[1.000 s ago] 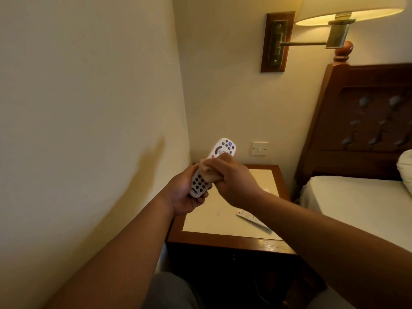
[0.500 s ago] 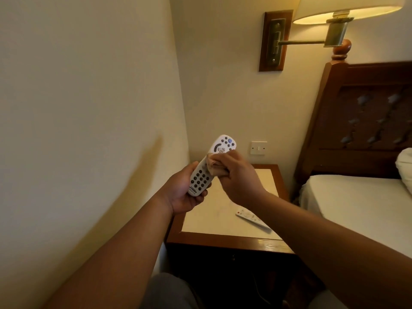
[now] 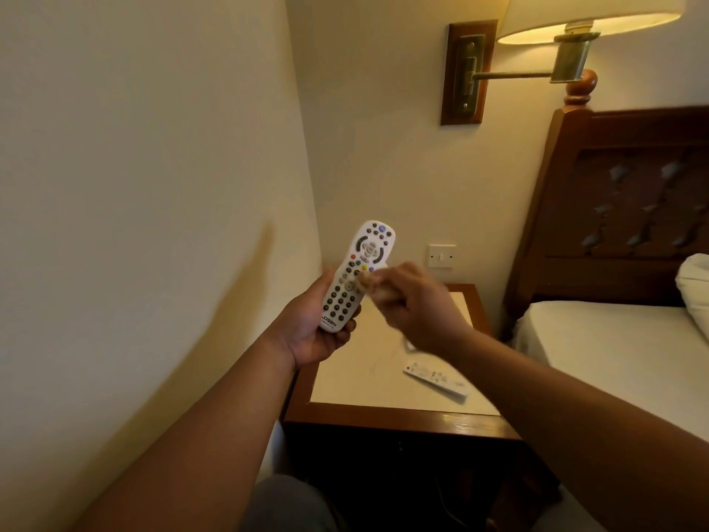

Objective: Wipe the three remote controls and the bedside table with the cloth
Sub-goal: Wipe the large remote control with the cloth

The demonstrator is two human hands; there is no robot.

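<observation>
- A remote (image 3: pixel 356 274) is gripped upright by the left hand (image 3: pixel 314 332), above the table (image 3: pixel 383 412).
- A cloth (image 3: pixel 370 284) is pinched by the blurred right hand (image 3: pixel 418 305) and held against its buttons.
- A second remote (image 3: pixel 435 378) is laid flat on the table.

Bedroom, likely a hotel room. Bed (image 3: pixel 598 332) with white sheet and pillow (image 3: pixel 694 289) against a carved wooden headboard (image 3: pixel 633 193). Small wooden counter (image 3: pixel 383 414) in the corner between bed and side wall. Brass swing-arm lamp (image 3: pixel 575 17) mounted above, lit. Light switch (image 3: pixel 442 256) on cream wall.
</observation>
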